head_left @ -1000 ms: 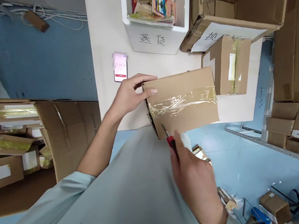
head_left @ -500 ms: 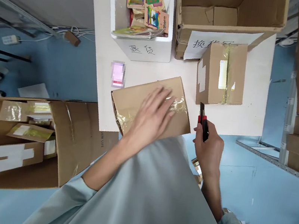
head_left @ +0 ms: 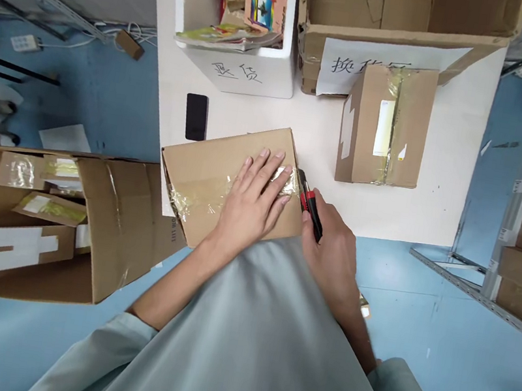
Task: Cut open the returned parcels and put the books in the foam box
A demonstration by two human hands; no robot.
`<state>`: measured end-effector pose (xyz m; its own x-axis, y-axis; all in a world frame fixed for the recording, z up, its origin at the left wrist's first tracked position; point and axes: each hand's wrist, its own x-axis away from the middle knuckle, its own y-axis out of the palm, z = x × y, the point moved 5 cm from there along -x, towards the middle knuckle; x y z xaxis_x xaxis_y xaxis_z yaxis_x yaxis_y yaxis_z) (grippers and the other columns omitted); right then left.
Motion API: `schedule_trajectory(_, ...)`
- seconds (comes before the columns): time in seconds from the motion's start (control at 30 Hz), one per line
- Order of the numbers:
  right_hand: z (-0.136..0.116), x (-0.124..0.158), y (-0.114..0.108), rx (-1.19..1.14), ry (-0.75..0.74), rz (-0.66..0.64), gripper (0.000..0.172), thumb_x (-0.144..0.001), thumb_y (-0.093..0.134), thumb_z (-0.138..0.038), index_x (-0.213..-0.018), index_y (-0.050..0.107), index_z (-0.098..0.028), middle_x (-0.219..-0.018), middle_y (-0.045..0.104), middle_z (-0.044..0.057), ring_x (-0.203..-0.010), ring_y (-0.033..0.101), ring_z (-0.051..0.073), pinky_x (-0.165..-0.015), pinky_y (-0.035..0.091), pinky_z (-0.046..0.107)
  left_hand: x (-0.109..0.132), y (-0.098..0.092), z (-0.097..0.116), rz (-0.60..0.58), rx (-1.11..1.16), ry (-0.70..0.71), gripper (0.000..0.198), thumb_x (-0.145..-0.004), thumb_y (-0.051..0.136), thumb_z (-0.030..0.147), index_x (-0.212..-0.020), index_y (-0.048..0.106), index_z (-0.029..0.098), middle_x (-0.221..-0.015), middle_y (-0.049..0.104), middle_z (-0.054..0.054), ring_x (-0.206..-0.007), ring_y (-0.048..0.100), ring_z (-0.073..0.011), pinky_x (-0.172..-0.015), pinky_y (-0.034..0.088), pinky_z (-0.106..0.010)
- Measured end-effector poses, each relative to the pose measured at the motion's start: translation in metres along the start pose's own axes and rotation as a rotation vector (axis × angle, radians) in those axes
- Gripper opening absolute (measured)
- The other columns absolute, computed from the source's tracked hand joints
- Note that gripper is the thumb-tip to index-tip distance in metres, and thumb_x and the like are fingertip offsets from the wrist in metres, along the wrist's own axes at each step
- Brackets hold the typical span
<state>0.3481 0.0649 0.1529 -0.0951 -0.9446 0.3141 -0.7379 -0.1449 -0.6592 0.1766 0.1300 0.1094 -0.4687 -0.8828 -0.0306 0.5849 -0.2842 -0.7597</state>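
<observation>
A flat cardboard box point(head_left: 205, 170) with clear tape along its top lies at the table's front edge, against my grey clothing. My left hand point(head_left: 253, 197) rests flat on the box, fingers stretched out, partly over the tape. In my right hand point(head_left: 334, 237) is a red and black box cutter point(head_left: 311, 209). Its blade is at the right edge of the box, close to the end of the tape; I cannot tell whether it has cut in. To the right stands a taped cardboard box point(head_left: 407, 129) with a white label.
A black phone point(head_left: 196, 117) lies behind the flat box. At the back are a white foam bin point(head_left: 259, 79) of colourful packs and a large open carton point(head_left: 415, 38) with a paper sign. Another open carton point(head_left: 123, 233) holding parcels stands left of the table point(head_left: 437, 210).
My right hand has brought the box cutter left to the box's right edge. The flat box has shifted left in view, my left hand still on it. The phone's lit screen has gone dark.
</observation>
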Motion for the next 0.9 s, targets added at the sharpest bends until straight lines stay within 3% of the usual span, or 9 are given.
schedule_trajectory(0.27,-0.015,0.001,0.004,0.248,0.067,-0.043,0.053,-0.119,0.037,-0.03,-0.168,0.052,-0.021,-0.129,0.078,0.017,-0.104,0.079,0.031,-0.084,0.064,0.041,0.005,0.003,0.003,-0.003,-0.12,0.083,0.056,-0.118,0.05,0.039,-0.172,0.049,0.026,-0.181,0.047,-0.015,-0.175,0.031,-0.0353,-0.144,0.021,-0.065)
schedule_trajectory(0.5,-0.051,-0.01,0.009,0.499,0.224,-0.128,0.056,-0.12,0.041,-0.035,-0.172,0.045,-0.015,-0.107,0.08,0.02,-0.09,0.083,0.032,-0.075,0.064,0.04,0.005,0.005,-0.001,0.007,-0.085,0.1,0.061,-0.118,0.053,0.041,-0.177,0.043,0.028,-0.183,0.042,-0.016,-0.175,0.03,-0.0374,-0.143,0.021,-0.068)
schedule_trajectory(0.7,-0.041,0.04,0.009,0.683,0.344,-0.271,0.056,-0.115,0.049,-0.018,-0.171,0.049,-0.017,-0.096,0.082,0.016,-0.078,0.083,0.03,-0.065,0.059,0.034,0.002,0.005,-0.001,0.016,-0.064,0.126,0.057,-0.119,0.046,0.036,-0.175,0.045,0.024,-0.183,0.043,-0.015,-0.176,0.028,-0.0359,-0.144,0.023,-0.067)
schedule_trajectory(0.83,-0.038,0.063,-0.002,0.66,0.265,-0.223,0.051,-0.115,0.048,-0.019,-0.165,0.056,-0.017,-0.096,0.084,0.015,-0.074,0.082,0.029,-0.061,0.053,0.033,0.005,0.004,0.0,0.024,-0.051,0.144,0.059,-0.119,0.046,0.035,-0.176,0.043,0.024,-0.184,0.041,-0.015,-0.176,0.027,-0.0363,-0.143,0.022,-0.069)
schedule_trajectory(0.9,-0.038,0.066,-0.016,0.551,0.215,-0.134,0.049,-0.115,0.048,-0.026,-0.162,0.06,-0.019,-0.092,0.085,0.012,-0.071,0.081,0.03,-0.06,0.052,0.034,0.007,-0.001,-0.001,0.032,-0.054,0.157,0.058,-0.119,0.047,0.035,-0.177,0.043,0.026,-0.184,0.041,-0.014,-0.176,0.028,-0.0357,-0.143,0.023,-0.068)
